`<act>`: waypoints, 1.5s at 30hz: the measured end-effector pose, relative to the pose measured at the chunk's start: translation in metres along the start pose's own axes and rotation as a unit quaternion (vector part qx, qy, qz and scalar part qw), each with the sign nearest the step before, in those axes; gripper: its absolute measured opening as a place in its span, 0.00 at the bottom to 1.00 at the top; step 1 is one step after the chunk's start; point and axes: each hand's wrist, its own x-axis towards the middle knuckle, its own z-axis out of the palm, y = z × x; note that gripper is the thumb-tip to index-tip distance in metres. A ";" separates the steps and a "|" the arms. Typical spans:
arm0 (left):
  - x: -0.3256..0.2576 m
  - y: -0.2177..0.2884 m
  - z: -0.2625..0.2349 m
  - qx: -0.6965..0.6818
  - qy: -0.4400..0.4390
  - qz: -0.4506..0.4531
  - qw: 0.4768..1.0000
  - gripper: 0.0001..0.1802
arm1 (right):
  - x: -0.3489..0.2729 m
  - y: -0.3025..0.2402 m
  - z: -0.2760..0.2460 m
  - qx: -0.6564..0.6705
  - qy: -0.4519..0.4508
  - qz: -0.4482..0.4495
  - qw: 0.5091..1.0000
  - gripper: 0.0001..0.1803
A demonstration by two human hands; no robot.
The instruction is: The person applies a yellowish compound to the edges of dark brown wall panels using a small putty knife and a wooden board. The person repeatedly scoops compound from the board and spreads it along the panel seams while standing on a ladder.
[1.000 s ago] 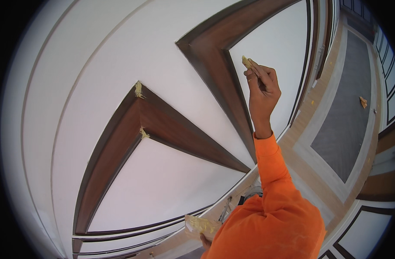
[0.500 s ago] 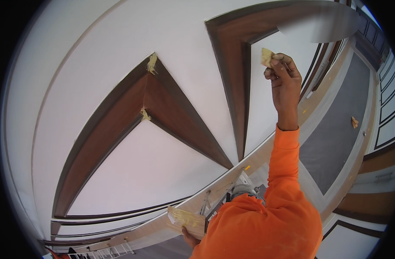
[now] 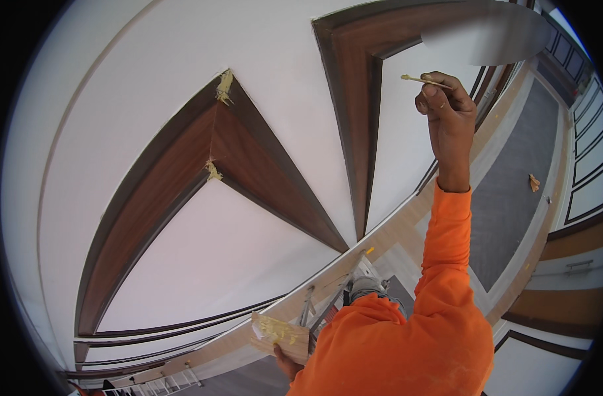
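My raised right hand (image 3: 452,122) pinches a small thin flat putty spreader (image 3: 415,79), seen nearly edge-on with yellowish putty along it. It is held apart from the wall, in front of a white panel. Low in the picture, my left hand (image 3: 288,364) grips a wooden board (image 3: 295,335) smeared with the same putty. On the brown wall frame (image 3: 163,198) to the left, one ragged putty patch (image 3: 223,87) covers the peak of the outer dark moulding. A second putty patch (image 3: 213,170) sits on the inner corner below it.
Another brown frame (image 3: 351,79) stands on the white wall at upper centre. Beneath me are parts of a metal ladder (image 3: 364,265); a white ladder (image 3: 163,385) lies at lower left. A crumpled brown scrap (image 3: 534,183) rests on the grey floor (image 3: 512,218).
My right hand has shifted a little right and turned the spreader from its flat face to its edge. My left hand still holds the board, and the view has shifted slightly.
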 end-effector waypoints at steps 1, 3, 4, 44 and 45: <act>0.003 -0.002 -0.005 -0.009 -0.003 -0.004 1.000 0.41 | -0.002 -0.003 0.008 -0.011 0.001 -0.006 1.000 0.16; 0.008 -0.009 -0.014 -0.032 -0.009 -0.012 0.999 0.41 | -0.006 -0.013 0.030 -0.018 0.012 -0.034 0.999 0.17; 0.010 -0.011 -0.018 -0.035 -0.010 -0.016 0.999 0.40 | -0.008 -0.017 0.043 -0.015 0.023 -0.055 0.998 0.17; -0.005 0.010 0.013 -0.029 0.034 -0.006 0.999 0.39 | 0.026 0.021 0.126 -0.304 0.107 -0.421 0.848 0.13; -0.003 0.009 0.010 -0.029 0.032 -0.009 0.999 0.39 | 0.027 0.021 0.129 -0.309 0.118 -0.424 0.843 0.14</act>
